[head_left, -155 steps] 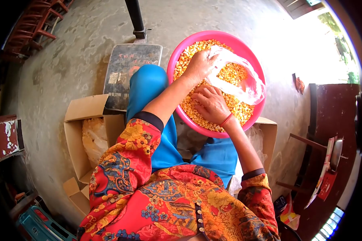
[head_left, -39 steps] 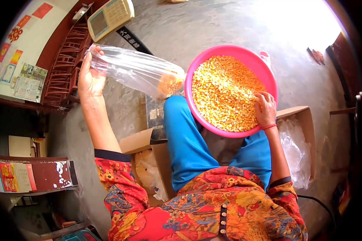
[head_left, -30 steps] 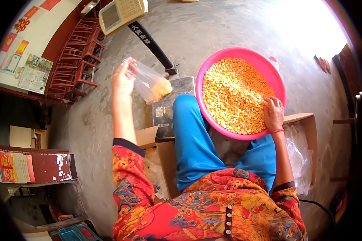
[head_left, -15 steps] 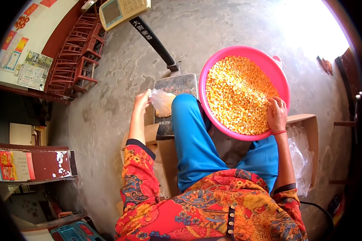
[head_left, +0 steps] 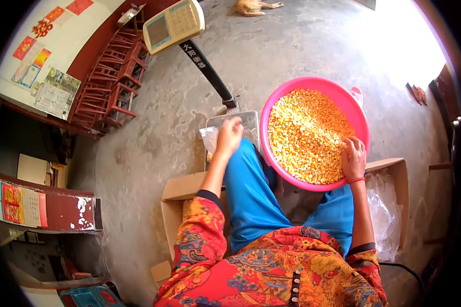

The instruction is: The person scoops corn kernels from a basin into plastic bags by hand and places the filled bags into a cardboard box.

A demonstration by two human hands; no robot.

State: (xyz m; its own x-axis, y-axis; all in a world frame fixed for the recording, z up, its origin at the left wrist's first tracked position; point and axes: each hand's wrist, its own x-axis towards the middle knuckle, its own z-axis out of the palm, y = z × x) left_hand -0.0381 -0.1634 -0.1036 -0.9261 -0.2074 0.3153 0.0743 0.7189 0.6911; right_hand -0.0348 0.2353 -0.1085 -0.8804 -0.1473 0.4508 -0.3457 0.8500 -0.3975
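A pink basin (head_left: 269, 161) full of yellow corn kernels (head_left: 305, 138) rests over my knees. My right hand (head_left: 354, 157) grips its right rim, fingers curled inward against the kernels. My left hand (head_left: 230, 135) is above the platform scale (head_left: 249, 123), near my left knee, with its fingers loosely bent and nothing visible between them. Just left of that hand, a clear plastic bag (head_left: 209, 137) with some kernels sits at the platform's left edge, partly hidden behind my hand and wrist.
The scale's display (head_left: 174, 25) stands on a black post (head_left: 207, 71). Open cardboard boxes flank my legs, the right one (head_left: 397, 179) holding clear plastic bags (head_left: 383, 215). Red chairs (head_left: 119, 100) line the back left. An animal (head_left: 253, 7) lies on the floor at the top.
The bag was lifted from the basin side, swung left, and lowered onto the scale. My left hand has let go of it and moved right. My right hand stays at the basin's rim.
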